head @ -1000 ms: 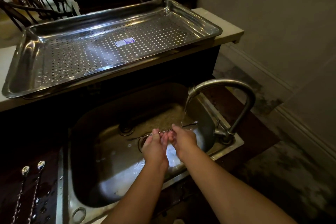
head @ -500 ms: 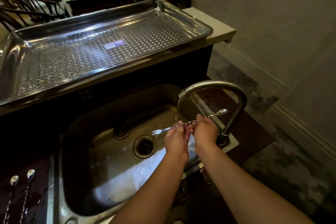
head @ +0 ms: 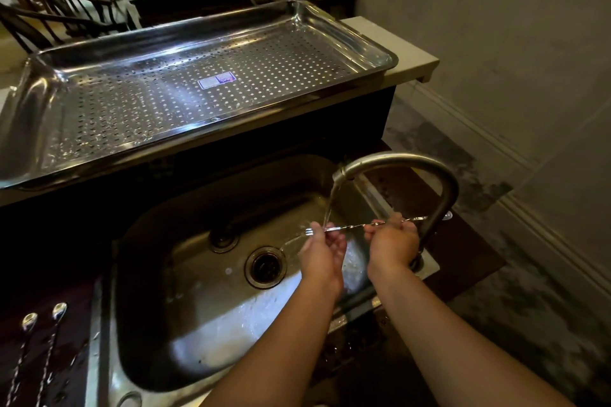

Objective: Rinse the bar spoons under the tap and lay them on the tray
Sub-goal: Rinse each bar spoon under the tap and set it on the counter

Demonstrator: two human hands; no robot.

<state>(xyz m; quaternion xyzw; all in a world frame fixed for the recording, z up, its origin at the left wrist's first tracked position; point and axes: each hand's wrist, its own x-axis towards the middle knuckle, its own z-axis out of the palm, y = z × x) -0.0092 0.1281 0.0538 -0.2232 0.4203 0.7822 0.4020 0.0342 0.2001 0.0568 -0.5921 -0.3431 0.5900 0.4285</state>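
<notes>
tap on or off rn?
On. A stream of water runs from the tap spout onto the bar spoon that both hands hold over the sink.

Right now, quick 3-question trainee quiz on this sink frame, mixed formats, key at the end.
1. True or false: the perforated steel tray already holds a rinsed spoon.
2. Multiple choice: the water stream from the tap lands on the bar spoon at (A) the bowl end, (B) the twisted stem beside the left hand, (C) nowhere.
3. Fill in: the right hand pinches the spoon, and ___ more bar spoons lie on the dark counter left of the sink.

Key: 1 false; 2 B; 3 two.
</notes>
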